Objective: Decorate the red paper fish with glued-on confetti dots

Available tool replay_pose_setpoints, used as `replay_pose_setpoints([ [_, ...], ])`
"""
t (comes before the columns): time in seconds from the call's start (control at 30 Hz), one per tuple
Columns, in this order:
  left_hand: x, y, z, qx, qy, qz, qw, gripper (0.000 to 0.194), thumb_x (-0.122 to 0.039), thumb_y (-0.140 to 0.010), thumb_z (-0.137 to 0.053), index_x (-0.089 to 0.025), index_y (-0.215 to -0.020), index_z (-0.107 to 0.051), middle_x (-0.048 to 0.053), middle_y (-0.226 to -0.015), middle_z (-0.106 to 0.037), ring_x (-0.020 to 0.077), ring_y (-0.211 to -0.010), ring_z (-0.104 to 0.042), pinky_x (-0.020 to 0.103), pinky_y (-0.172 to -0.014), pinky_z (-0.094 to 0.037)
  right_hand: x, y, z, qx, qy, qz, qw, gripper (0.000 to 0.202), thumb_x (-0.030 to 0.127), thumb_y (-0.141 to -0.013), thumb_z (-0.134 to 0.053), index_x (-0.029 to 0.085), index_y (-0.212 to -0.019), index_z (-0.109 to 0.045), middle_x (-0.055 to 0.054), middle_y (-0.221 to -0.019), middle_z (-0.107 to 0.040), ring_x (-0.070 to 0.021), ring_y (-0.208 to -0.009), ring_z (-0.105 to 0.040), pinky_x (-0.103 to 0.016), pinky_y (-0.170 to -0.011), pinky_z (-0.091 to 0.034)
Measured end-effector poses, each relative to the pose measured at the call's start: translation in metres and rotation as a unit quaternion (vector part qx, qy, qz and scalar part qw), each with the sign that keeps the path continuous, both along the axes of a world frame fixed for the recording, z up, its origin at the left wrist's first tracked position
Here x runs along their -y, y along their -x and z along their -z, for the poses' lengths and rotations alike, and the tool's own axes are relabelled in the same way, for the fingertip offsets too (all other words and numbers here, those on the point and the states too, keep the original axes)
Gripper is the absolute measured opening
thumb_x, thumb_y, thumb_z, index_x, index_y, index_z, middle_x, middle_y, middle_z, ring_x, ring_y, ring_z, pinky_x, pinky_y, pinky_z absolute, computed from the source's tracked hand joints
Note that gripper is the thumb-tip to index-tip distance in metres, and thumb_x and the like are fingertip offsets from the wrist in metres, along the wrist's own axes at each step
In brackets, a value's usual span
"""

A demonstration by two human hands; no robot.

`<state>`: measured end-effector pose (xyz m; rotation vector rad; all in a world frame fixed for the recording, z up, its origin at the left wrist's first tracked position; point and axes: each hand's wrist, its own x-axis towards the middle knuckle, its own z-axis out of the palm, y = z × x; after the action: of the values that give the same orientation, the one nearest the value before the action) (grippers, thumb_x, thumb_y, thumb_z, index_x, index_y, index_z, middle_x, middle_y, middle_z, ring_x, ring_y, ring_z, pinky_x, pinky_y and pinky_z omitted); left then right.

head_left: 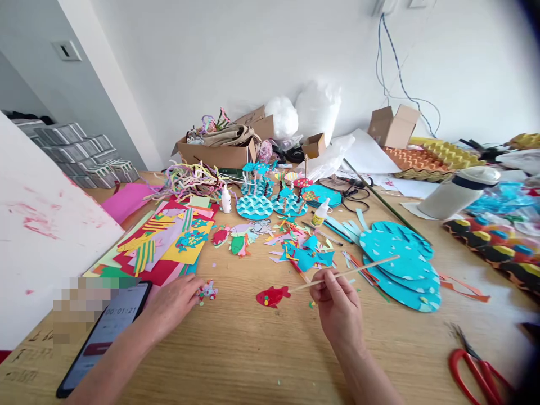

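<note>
A thin wooden stick (375,264) is pinched between the thumb and fingers of my right hand (337,304). Its lower left tip ends near the tail of a red paper fish (273,297), which lies flat on the table with small yellow and green dots near its head. Stretched toward a small pile of coloured paper dots (208,291), my left hand (179,301) has its fingertips at the pile's left edge. Its index finger and thumb look slightly apart, and I see nothing held between them.
A phone (105,337) showing a timer lies under my left forearm. Paper sheets (158,233), cut fish (241,236), glue bottles (321,213) and scraps spread behind. Blue scalloped discs (400,270) and red-handled scissors (475,365) lie right; a white bottle (459,191) stands farther back.
</note>
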<state>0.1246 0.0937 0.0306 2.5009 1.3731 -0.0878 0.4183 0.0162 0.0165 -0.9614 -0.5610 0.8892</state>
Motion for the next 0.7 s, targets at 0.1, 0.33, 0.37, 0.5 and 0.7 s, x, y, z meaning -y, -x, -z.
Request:
replay_pose_setpoints([
  [0.1, -0.006, 0.001, -0.007, -0.021, 0.003, -0.014, 1.0, 0.024, -0.011, -0.08, -0.044, -0.019, -0.097, -0.058, 0.006, -0.097, -0.061, 0.0194, -0.093, -0.056, 0.03, -0.079, -0.042, 0.0, -0.002, -0.002, -0.03, -0.009, -0.001, 1.0, 0.023, 0.033, -0.071, -0.064, 0.016, -0.06, -0.056, 0.002, -0.063, -0.047, -0.0054, -0.046, -0.038, -0.019, -0.04, -0.027],
  [0.33, -0.017, 0.004, -0.008, -0.041, 0.044, -0.022, 0.998, 0.022, -0.01, -0.08, -0.042, -0.019, -0.089, -0.059, 0.004, -0.088, -0.063, 0.0181, -0.084, -0.058, 0.026, -0.071, -0.041, 0.001, -0.003, -0.001, -0.035, -0.022, -0.017, 0.999, 0.02, 0.031, -0.073, -0.062, 0.016, -0.062, -0.056, 0.001, -0.063, -0.045, -0.0065, -0.046, -0.037, -0.02, -0.039, -0.027],
  [0.37, -0.016, 0.003, -0.008, -0.043, 0.047, -0.024, 0.998, 0.021, -0.011, -0.08, -0.042, -0.019, -0.088, -0.059, 0.003, -0.088, -0.063, 0.018, -0.083, -0.057, 0.026, -0.07, -0.041, 0.001, -0.003, -0.001, -0.031, -0.021, -0.017, 0.999, 0.02, 0.031, -0.073, -0.062, 0.016, -0.062, -0.056, 0.001, -0.063, -0.045, -0.0067, -0.047, -0.037, -0.02, -0.039, -0.027],
  [0.5, -0.01, -0.002, -0.01, -0.042, 0.047, -0.019, 0.998, 0.018, -0.013, -0.078, -0.046, -0.02, -0.088, -0.058, 0.003, -0.091, -0.061, 0.018, -0.087, -0.055, 0.026, -0.072, -0.04, 0.0, -0.003, 0.0, -0.015, -0.014, -0.014, 1.0, 0.021, 0.032, -0.073, -0.062, 0.016, -0.061, -0.056, 0.001, -0.063, -0.044, -0.0071, -0.047, -0.036, -0.02, -0.039, -0.027],
  [0.7, -0.005, 0.0, 0.002, -0.018, 0.017, 0.013, 1.0, 0.023, -0.01, -0.075, -0.048, -0.021, -0.094, -0.056, 0.003, -0.098, -0.06, 0.0187, -0.094, -0.053, 0.029, -0.08, -0.039, 0.001, -0.003, 0.001, -0.016, -0.013, -0.026, 0.999, 0.02, 0.032, -0.073, -0.062, 0.016, -0.061, -0.058, 0.001, -0.061, -0.044, -0.0068, -0.047, -0.036, -0.02, -0.04, -0.027],
])
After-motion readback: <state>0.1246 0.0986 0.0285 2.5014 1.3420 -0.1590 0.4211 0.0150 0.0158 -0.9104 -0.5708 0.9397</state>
